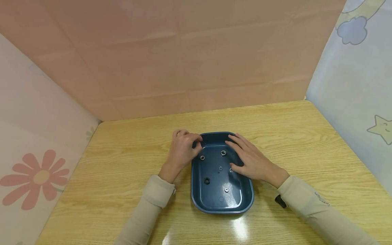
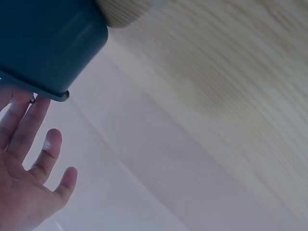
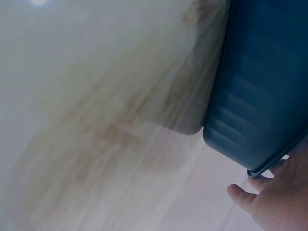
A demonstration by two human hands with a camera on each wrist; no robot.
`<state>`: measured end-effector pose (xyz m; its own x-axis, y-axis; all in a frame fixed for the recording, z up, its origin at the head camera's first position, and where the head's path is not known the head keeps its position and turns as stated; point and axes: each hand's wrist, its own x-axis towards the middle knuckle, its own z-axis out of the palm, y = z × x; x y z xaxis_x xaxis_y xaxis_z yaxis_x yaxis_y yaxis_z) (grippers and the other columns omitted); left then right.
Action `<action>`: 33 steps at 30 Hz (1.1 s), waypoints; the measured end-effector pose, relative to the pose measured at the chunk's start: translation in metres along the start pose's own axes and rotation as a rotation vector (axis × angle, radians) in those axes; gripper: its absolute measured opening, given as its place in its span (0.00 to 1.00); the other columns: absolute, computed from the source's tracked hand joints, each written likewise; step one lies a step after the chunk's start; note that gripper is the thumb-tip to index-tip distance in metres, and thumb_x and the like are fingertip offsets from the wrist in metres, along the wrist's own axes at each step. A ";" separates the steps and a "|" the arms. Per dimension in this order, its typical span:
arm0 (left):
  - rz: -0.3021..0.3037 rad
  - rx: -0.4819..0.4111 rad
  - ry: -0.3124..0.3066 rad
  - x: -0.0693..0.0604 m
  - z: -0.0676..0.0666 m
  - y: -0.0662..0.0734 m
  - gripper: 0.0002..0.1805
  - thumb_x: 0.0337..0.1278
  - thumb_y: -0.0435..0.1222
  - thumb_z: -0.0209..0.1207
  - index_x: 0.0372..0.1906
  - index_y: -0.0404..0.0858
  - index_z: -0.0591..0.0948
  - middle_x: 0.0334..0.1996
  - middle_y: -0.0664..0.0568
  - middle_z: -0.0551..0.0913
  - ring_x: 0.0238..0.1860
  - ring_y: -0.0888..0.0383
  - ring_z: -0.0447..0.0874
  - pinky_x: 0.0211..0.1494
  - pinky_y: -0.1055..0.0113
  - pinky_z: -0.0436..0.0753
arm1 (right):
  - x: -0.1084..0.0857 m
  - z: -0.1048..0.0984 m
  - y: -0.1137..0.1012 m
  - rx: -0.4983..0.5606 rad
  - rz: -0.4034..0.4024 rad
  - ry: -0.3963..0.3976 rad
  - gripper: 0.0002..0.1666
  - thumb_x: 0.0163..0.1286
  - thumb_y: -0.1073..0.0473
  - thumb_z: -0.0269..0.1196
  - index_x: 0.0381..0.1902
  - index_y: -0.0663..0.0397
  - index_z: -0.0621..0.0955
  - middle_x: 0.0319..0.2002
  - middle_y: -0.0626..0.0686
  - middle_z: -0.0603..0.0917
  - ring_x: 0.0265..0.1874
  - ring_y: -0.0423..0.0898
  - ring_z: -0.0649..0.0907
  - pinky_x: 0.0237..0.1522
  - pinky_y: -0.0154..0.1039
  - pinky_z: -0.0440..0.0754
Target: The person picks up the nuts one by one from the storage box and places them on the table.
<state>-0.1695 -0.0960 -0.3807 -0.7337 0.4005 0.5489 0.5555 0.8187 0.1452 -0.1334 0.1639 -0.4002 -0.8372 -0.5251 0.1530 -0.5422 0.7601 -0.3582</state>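
A deep blue plastic tray stands on the table with several metal nuts spread over its floor. Among them are a large dark nut, a silver nut toward the back and a small nut near the front. My left hand is at the tray's back left rim, thumb and fingertips pinching a small nut, mostly hidden by the fingers. Over the back right side reaches my right hand, fingers spread and holding nothing; its thumb is above another nut.
The wooden table extends around the tray. A pinkish-brown sheet hangs behind it, and patterned panels close off both sides. A black item shows under the right sleeve.
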 end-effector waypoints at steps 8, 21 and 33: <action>-0.006 0.026 0.033 -0.002 -0.002 -0.011 0.05 0.49 0.32 0.69 0.31 0.46 0.90 0.26 0.59 0.90 0.33 0.53 0.80 0.57 0.49 0.76 | 0.000 0.002 0.001 -0.006 -0.015 0.016 0.43 0.65 0.50 0.64 0.73 0.59 0.65 0.77 0.60 0.58 0.77 0.64 0.54 0.72 0.65 0.59; -0.035 0.082 0.075 -0.005 -0.007 -0.031 0.05 0.50 0.33 0.68 0.33 0.44 0.90 0.26 0.56 0.90 0.34 0.50 0.82 0.56 0.46 0.77 | 0.000 0.000 0.001 0.000 -0.011 0.012 0.45 0.63 0.49 0.66 0.73 0.59 0.64 0.77 0.60 0.58 0.77 0.64 0.54 0.72 0.65 0.59; -0.059 0.093 0.063 -0.008 -0.010 -0.050 0.04 0.51 0.31 0.67 0.32 0.41 0.90 0.25 0.52 0.90 0.32 0.49 0.81 0.55 0.43 0.78 | 0.001 -0.001 0.001 -0.005 -0.020 0.007 0.46 0.62 0.49 0.67 0.74 0.60 0.64 0.77 0.60 0.58 0.77 0.64 0.54 0.72 0.64 0.58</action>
<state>-0.1874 -0.1444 -0.3846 -0.7364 0.3257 0.5929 0.4710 0.8760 0.1038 -0.1350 0.1646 -0.3997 -0.8269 -0.5374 0.1660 -0.5588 0.7515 -0.3508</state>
